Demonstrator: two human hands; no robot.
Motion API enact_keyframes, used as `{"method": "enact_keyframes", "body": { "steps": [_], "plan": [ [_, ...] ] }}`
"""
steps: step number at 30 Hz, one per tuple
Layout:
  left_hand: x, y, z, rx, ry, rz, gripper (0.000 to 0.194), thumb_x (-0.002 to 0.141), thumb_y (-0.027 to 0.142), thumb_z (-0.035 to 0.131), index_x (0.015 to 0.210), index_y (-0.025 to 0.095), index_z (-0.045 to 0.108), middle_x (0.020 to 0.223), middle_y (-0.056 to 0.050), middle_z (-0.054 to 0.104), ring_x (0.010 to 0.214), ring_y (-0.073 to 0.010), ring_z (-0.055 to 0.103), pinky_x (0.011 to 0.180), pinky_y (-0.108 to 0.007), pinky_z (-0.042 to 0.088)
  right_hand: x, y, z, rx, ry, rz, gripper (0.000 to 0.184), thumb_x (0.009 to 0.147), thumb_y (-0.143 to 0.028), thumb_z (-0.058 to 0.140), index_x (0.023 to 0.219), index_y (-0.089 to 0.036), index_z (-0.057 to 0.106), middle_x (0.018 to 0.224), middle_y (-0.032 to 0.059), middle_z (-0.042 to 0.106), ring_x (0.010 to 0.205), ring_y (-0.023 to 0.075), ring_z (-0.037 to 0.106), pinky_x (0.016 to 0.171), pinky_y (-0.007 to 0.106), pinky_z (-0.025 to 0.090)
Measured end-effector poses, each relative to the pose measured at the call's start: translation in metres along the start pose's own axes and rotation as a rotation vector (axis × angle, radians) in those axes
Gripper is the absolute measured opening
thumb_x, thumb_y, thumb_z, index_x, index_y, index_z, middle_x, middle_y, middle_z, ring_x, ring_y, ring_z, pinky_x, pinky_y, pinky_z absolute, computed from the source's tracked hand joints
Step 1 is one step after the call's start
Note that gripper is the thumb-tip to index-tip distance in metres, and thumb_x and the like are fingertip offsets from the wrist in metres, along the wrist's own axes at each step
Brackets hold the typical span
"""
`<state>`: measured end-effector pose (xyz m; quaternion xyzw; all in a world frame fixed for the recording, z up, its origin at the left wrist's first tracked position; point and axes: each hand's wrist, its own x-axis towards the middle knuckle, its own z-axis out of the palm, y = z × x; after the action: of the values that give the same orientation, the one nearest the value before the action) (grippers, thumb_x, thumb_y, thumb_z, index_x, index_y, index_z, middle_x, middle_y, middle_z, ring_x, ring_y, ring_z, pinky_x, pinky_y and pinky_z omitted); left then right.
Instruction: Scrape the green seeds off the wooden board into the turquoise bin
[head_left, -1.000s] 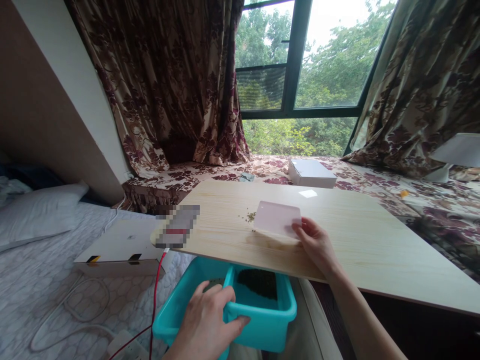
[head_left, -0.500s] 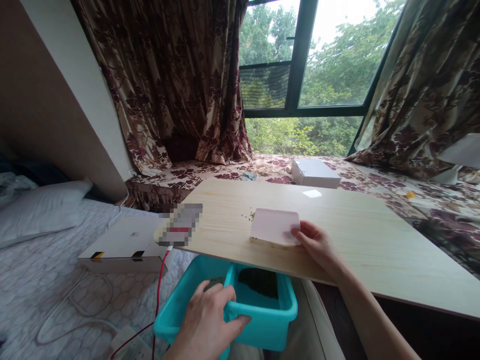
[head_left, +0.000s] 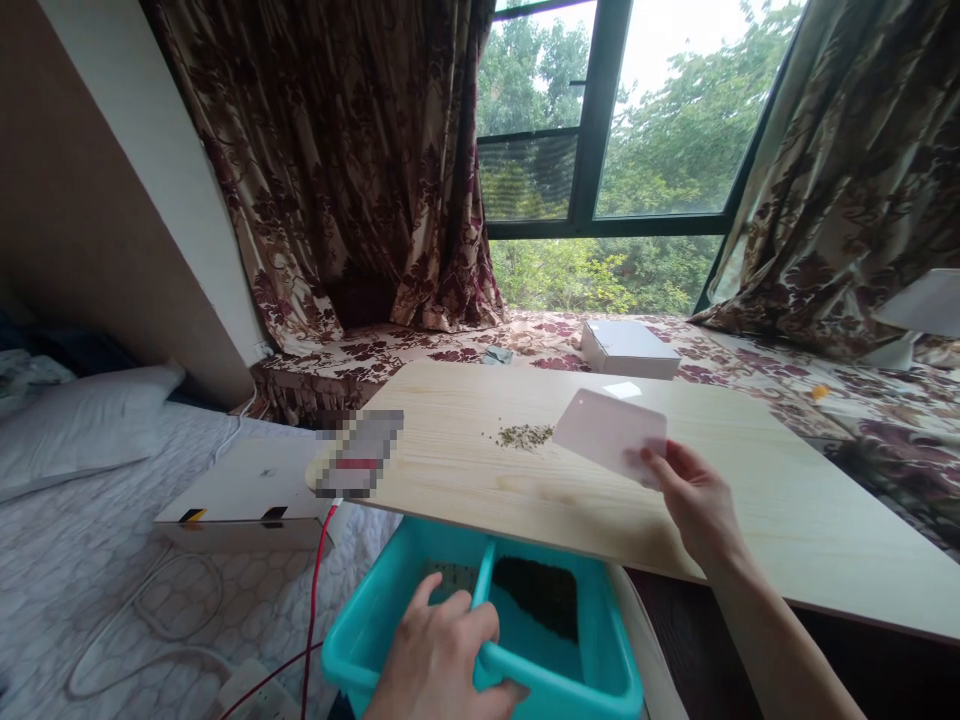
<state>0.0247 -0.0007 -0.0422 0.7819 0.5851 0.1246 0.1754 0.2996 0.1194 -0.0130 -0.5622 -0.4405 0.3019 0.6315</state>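
My right hand (head_left: 697,500) pinches a pinkish rectangular plastic sheet (head_left: 600,425) beside tiny greenish-brown grains (head_left: 525,436) (loosely scattered); my left hand (head_left: 439,660) holds a turquoise plastic two-compartment tub (head_left: 611,615).

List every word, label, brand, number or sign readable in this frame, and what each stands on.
No readable text.
White box on the bed: small dark mark on the lid, too small to read.
Pixelated patch at the table's left end: nothing readable.
Card in the right hand: no lettering visible.
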Motion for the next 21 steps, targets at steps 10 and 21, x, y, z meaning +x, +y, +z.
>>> {"method": "enact_keyframes", "body": {
  "steps": [10, 21],
  "plan": [
    [0.002, -0.002, 0.014, 0.027, -0.047, 0.106, 0.024, 0.065, 0.04, 0.076, 0.076, 0.024, 0.062, 0.073, 0.002, 0.059, 0.074, -0.0207, 0.062, 0.106, -0.053, 0.029, 0.002, 0.009, 0.012, -0.062, -0.051, -0.028, 0.03, 0.07, -0.041, 0.067, 0.089, -0.018, 0.068, 0.088, 0.0098, 0.076, 0.083, 0.0258, 0.07, 0.065, 0.033, 0.055],
    [0.002, -0.008, 0.02, 0.066, -0.021, 0.152, 0.029, 0.064, 0.045, 0.078, 0.077, 0.024, 0.063, 0.072, 0.002, 0.059, 0.074, -0.0209, 0.062, 0.102, -0.055, 0.033, 0.004, 0.007, 0.028, -0.034, -0.113, -0.076, 0.035, 0.07, -0.046, 0.067, 0.09, -0.018, 0.067, 0.091, 0.0099, 0.075, 0.086, 0.0251, 0.07, 0.071, 0.034, 0.055]
  ]
}}
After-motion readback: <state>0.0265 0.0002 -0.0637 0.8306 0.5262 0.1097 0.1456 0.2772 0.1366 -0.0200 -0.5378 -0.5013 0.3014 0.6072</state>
